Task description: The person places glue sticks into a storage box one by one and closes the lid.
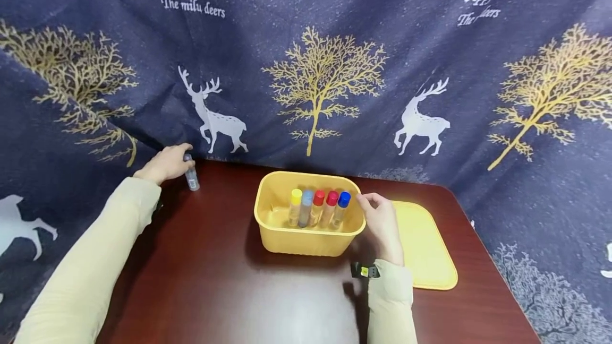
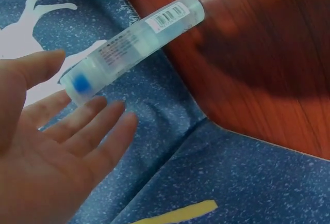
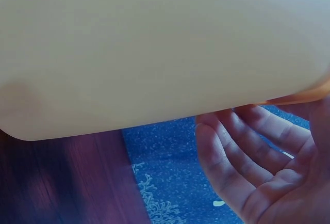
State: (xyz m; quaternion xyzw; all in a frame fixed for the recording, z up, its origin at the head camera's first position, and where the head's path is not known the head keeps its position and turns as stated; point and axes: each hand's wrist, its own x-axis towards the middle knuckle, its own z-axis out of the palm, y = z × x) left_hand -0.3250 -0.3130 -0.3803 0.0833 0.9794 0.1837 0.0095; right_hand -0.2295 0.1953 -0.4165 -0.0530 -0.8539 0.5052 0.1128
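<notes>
Pinching the yellow bin (image 1: 301, 243) by its rim (image 1: 311, 231), apparently to steady it, the right hand (image 1: 385, 227) leaves the left hand (image 1: 164, 164) free, spread around the labelled tube (image 1: 192, 178).

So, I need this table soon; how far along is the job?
Apparently done: five capped tubes are inside the yellow bin. In hand: the left hand is at a sixth tube outside the bin. Likely left: putting that one in, then perhaps fitting the yellow lid, which lies off the bin, to its right.
</notes>
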